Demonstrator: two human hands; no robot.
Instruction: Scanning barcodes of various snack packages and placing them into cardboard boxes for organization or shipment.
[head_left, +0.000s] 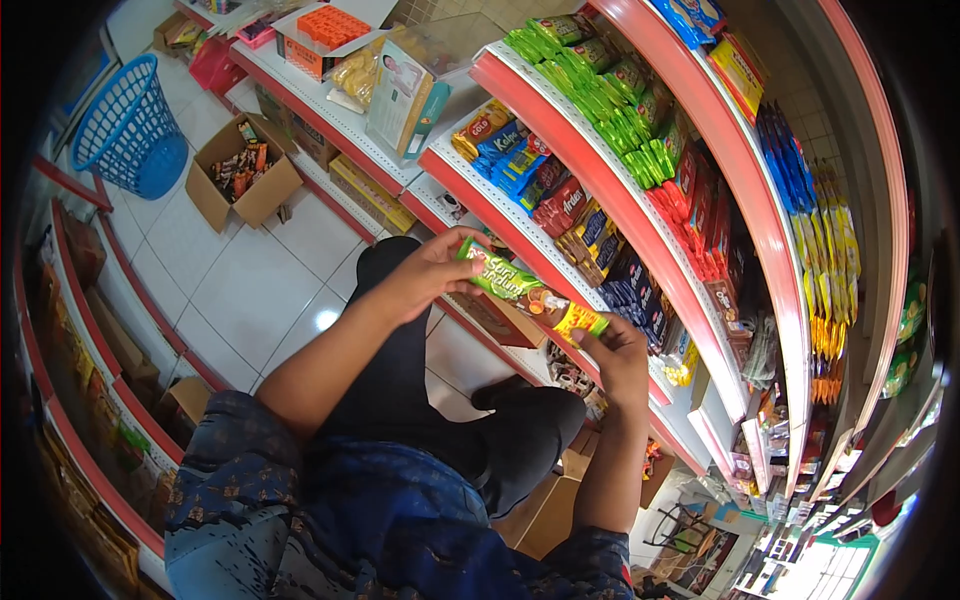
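A green and brown biscuit packet (529, 291) is stretched between my two hands, its printed face turned up. My left hand (435, 274) pinches one end between thumb and fingers. At the other end, marked by a yellow patch, my right hand (616, 352) grips the corner. Just beyond the packet runs a shelf with rows of wrapped biscuits (562, 206) in blue, red and yellow. Green packets (611, 97) lie piled on the shelf above, beside red packets (694, 217).
An open cardboard box (244, 172) with small wrapped goods stands on the tiled floor, next to a blue plastic basket (135, 127). A clear-sided display box (409, 97) sits on a low shelf. Curved shelves with red edges (112, 360) stand at the left; my knees are bent below the packet.
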